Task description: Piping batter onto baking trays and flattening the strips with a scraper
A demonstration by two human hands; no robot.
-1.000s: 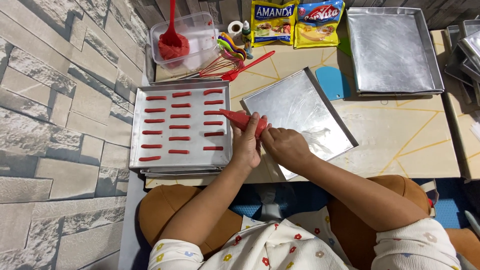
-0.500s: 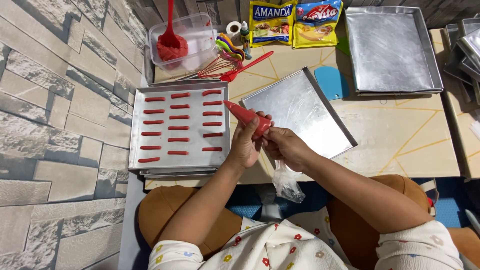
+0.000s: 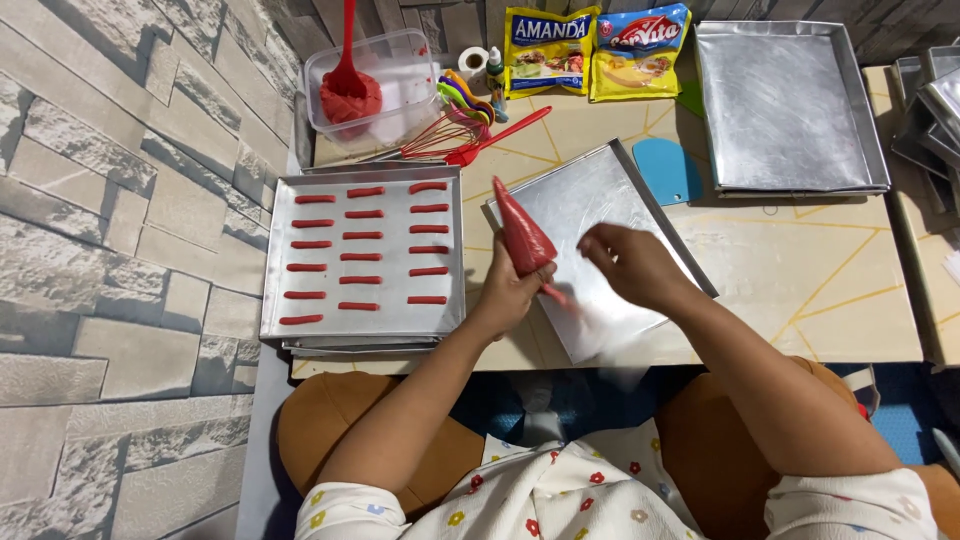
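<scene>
I note the left hand wrapped round a red piping bag, tip up, likely so nothing leaks; right hand blurred above the bare tray, fingers loosely spread, holding nothing I can make out. Beyond, a tray of red strips on the pale worktop; stone-pattern wall at left.

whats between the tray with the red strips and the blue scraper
In the head view, the empty tilted baking tray lies between the filled tray and the blue scraper, with the red piping bag held over its near-left edge.
</scene>
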